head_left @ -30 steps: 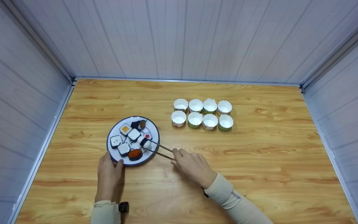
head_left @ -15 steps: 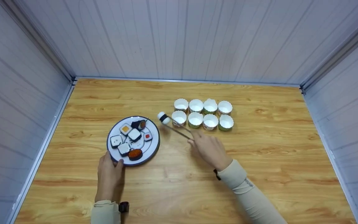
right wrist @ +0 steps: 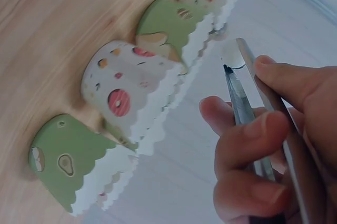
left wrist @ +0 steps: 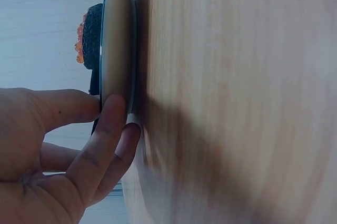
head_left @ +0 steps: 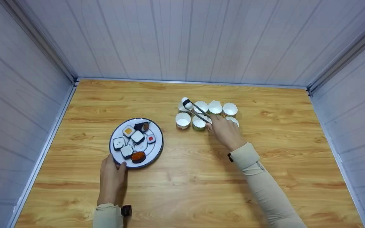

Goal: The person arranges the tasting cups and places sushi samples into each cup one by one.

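Observation:
My left hand (head_left: 111, 177) pinches the near-left rim of a white plate (head_left: 153, 151) with a blue edge. The left wrist view shows its thumb above the rim and fingers below. Several toy sushi pieces lie on the plate, among them an orange roe-topped one (head_left: 138, 157) and a dark cone roll (head_left: 142, 127). My right hand (head_left: 225, 131) grips metal tongs (right wrist: 275, 105). Between their tips is a white sushi piece (head_left: 187, 103) with a black band, over the back-left paper cup (head_left: 181, 109). The right wrist view shows only a little of that piece.
Several white-mouthed paper cups stand close together in two rows, including a front-left cup (head_left: 182, 121) and a back-right one (head_left: 230, 109). My right hand partly covers the front row. Pale panel walls (head_left: 182, 41) bound the wooden table (head_left: 182, 190) on three sides.
My right hand has lifted the black-banded sushi piece off the plate with the tongs and carried it right and away to the back-left cup. The left hand has stayed at the plate.

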Action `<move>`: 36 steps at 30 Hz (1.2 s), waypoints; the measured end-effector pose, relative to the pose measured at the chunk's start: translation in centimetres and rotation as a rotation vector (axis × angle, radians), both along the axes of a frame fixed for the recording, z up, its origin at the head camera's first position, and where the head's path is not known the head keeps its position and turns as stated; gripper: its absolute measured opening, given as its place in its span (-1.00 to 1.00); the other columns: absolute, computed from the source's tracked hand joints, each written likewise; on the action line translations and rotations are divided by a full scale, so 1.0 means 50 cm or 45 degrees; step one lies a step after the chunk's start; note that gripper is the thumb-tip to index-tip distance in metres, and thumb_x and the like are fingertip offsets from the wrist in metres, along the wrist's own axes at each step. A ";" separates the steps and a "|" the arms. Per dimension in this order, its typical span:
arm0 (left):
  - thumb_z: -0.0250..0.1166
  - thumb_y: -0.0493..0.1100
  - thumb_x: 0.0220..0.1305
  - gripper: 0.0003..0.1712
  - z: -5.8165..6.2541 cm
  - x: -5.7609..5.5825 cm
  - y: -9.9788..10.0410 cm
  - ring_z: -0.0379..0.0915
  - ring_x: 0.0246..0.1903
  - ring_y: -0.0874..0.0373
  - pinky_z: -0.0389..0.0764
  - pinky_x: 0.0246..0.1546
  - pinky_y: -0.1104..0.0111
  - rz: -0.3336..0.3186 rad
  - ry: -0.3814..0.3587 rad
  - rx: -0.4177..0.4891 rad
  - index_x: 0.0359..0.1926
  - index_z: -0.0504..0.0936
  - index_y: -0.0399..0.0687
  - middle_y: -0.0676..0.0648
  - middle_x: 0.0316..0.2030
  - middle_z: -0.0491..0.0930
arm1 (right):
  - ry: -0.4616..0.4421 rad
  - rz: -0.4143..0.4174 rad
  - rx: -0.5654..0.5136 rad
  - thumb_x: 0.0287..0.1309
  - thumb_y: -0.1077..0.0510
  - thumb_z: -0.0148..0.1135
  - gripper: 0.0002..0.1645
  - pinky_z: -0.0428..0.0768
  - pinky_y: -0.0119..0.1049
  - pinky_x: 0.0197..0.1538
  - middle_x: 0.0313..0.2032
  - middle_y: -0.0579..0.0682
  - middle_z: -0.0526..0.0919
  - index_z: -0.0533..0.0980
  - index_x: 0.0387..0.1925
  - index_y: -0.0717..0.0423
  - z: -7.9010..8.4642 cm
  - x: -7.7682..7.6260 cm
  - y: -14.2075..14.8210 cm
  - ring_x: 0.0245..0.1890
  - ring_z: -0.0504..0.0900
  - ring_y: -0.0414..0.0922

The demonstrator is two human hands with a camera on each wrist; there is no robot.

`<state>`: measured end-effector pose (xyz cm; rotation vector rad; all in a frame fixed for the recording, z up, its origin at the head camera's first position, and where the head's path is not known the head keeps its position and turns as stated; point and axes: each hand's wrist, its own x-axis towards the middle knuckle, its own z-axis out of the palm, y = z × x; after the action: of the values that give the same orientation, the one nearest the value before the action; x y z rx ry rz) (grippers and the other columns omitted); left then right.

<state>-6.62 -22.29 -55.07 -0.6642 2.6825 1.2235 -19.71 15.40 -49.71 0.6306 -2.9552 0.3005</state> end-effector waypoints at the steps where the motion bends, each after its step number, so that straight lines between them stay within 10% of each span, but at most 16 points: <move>1: 0.12 -0.33 0.45 -0.32 0.000 -0.001 0.001 0.19 0.27 -0.28 0.30 0.29 -0.08 0.000 0.003 -0.001 0.46 0.10 -0.48 -0.48 0.29 0.20 | -0.005 -0.008 0.008 0.46 0.02 0.14 -0.65 0.60 0.08 -0.53 -0.26 0.18 0.64 0.52 -0.01 0.25 -0.001 -0.005 0.001 -0.51 0.61 0.20; 14: 0.11 -0.31 0.47 -0.32 0.000 -0.008 0.004 0.13 0.34 -0.28 0.23 0.35 -0.07 0.023 -0.037 0.006 0.48 0.08 -0.42 -0.45 0.33 0.17 | -0.141 -0.067 0.067 0.46 -0.04 0.13 -0.65 0.61 0.11 -0.43 -0.28 0.16 0.63 0.54 -0.11 0.20 -0.002 -0.031 0.001 -0.42 0.62 0.19; 36: 0.11 -0.32 0.45 -0.30 -0.004 0.002 -0.001 0.26 0.13 -0.25 0.42 0.13 -0.03 -0.011 0.044 -0.014 0.46 0.05 -0.53 -0.51 0.28 0.19 | -0.028 0.009 0.036 0.42 -0.07 0.18 -0.53 0.58 0.06 -0.53 -0.24 0.20 0.62 0.49 0.04 0.28 0.008 0.005 -0.008 -0.52 0.59 0.17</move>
<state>-6.52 -22.35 -55.26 -0.6381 2.7189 1.2298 -19.46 14.99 -49.32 0.6459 -2.9834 0.2687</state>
